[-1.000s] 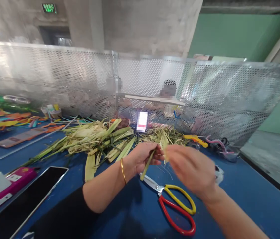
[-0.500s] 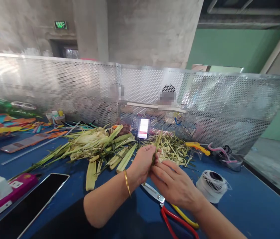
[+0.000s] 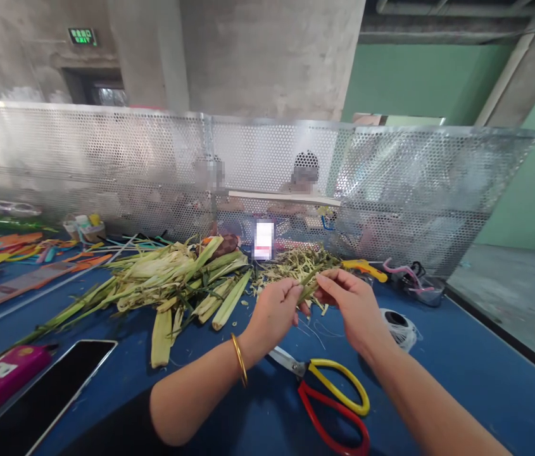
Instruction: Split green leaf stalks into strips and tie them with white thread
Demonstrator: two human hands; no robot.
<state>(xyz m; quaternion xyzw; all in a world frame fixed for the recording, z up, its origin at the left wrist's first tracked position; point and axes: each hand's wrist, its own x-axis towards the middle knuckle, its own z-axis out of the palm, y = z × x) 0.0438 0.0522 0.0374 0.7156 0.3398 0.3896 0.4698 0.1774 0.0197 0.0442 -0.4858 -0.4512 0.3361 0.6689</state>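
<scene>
Your two bare hands meet over a blue table (image 3: 485,361), just right of centre. Your left hand (image 3: 271,320), with a gold bracelet (image 3: 238,361) at the wrist, pinches a narrow green leaf strip (image 3: 309,282) between thumb and fingers. Your right hand (image 3: 356,305) has thumb and fingertips drawn together at the strip's other end. The strip lies in the short gap between your hands, slanting up to the right, its lower end hidden by your left fingers.

Right behind the strip is a heap of pale shreds (image 3: 281,269); to its left spreads a larger pile of long leaves (image 3: 153,282). Nearer you, below the strip, lie scissors (image 3: 299,368) with one yellow and one red handle, the blades partly covered by your left hand. A spool of white thread (image 3: 402,330) sits just beside your right wrist, partly hidden by it.
</scene>
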